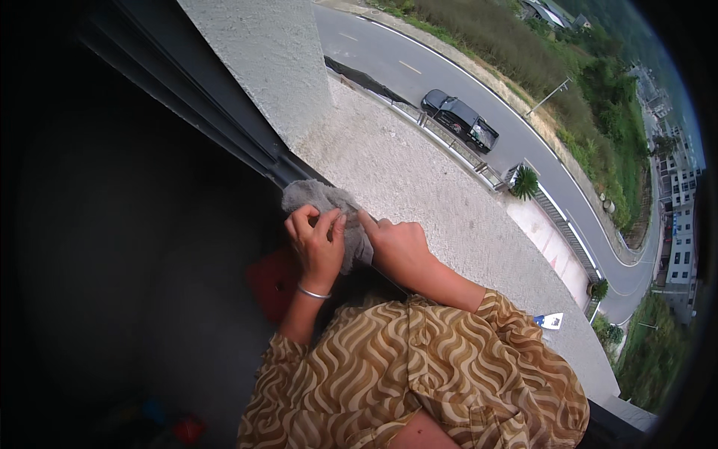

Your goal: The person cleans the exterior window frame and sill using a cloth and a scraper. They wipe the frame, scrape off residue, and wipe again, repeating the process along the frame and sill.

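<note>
A fluffy grey cloth (305,195) lies bunched over the dark metal window frame (275,163), where the frame meets the sill. My left hand (318,247), with a silver bangle at the wrist, pinches the cloth between thumb and fingers. On the other side, my right hand (401,247) has its index finger stretched against the cloth's edge, the other fingers curled under. Whether those curled fingers hold any cloth is hidden.
Outside the frame is a rough pale concrete ledge (392,163) beside a rendered wall (263,62). A scraper with a blue handle (549,321) rests on the ledge to the right. Far below are a road and a dark pickup (457,118). Indoors, a red object (272,283) sits in shadow.
</note>
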`<state>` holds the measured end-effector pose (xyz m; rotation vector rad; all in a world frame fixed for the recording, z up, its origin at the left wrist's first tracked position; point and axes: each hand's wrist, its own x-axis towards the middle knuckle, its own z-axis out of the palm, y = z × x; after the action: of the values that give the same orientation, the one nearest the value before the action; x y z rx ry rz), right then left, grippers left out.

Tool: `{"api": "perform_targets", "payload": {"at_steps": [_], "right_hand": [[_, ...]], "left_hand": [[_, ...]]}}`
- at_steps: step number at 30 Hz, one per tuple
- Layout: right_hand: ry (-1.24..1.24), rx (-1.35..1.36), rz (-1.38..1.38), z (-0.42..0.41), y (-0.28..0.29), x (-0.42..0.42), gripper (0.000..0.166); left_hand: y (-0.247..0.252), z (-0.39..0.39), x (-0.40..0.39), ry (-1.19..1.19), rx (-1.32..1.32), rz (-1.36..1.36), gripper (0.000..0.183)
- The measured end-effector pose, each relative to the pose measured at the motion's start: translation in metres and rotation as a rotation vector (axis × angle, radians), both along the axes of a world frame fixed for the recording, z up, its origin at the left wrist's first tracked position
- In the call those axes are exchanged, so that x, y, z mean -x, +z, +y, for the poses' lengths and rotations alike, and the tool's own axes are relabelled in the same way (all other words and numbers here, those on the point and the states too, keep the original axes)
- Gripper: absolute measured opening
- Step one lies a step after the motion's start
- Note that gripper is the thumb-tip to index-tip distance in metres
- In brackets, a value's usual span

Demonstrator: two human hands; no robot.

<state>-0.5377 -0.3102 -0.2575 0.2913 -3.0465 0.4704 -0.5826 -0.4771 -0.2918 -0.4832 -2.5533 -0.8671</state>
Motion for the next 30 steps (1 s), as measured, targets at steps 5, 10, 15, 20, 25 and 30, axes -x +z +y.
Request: {"api": "perform_targets", "payload": {"at_steps": [5,10,15,20,25,30], "right_hand": [[0.005,-0.070,-0.046,-0.005,-0.008,0.002,0.054],[0.118,-0.081,-0.065,-0.018,-0.006,0.053,0.034],[0.243,-0.134,0.095,-0.056,-0.013,0.121,0.025],[0.163,-0.124,0.243,-0.090,-0.037,0.163,0.016],[0.240,-0.184,0.118,-0.069,-0.020,0.148,0.013],[0.186,-0.334,-0.081,-0.019,-0.013,0.041,0.033]], "left_hand": [[-0.002,0.000,-0.005,-0.021,0.142,0.109,0.026],[-0.013,-0.005,0.025,0.014,0.189,-0.017,0.032],[-0.018,-0.031,0.089,0.128,0.285,0.050,0.032],[-0.019,-0.030,0.114,0.198,0.358,0.012,0.043],[-0.026,-0.034,0.110,0.110,0.265,0.046,0.041],[-0.009,0.005,0.021,-0.156,0.081,-0.077,0.034]]}}
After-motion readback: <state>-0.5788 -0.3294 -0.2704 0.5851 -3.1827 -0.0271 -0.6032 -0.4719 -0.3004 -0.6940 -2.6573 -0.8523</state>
